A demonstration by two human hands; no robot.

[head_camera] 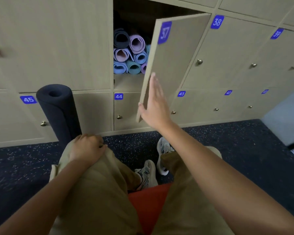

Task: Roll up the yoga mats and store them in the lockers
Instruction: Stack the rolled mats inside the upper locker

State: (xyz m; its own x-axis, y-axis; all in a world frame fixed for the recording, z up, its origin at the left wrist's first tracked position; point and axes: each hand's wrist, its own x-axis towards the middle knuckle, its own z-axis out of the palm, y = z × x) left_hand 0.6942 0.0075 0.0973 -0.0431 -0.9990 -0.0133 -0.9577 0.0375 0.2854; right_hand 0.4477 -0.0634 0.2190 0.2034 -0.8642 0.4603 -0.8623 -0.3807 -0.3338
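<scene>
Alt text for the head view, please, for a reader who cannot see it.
The right hand, fingers straight, rests on the open door of locker 37, which holds stacked rolled yoga mats. A dark rolled mat stands upright against locker 45; the left hand rests on the knee.

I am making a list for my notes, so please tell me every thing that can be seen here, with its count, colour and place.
rolled mats: about eight showing, blue, purple, teal and dark, stacked inside the open locker.
dark mat: one, navy, rolled, standing upright against locker 45, left of the open locker.
locker door: one, beige, blue label 37, half open.
closed lockers: several, beige, blue labels 38, 39, 42 to 45, metal knobs.
floor: dark blue, speckled, below the lockers.
shoes: two, pale grey, on the floor.
trousers: beige.
shirt: red, bottom centre.
left hand: fingers curled, resting on the left knee.
right hand: flat, fingers straight, against the door's edge.
</scene>
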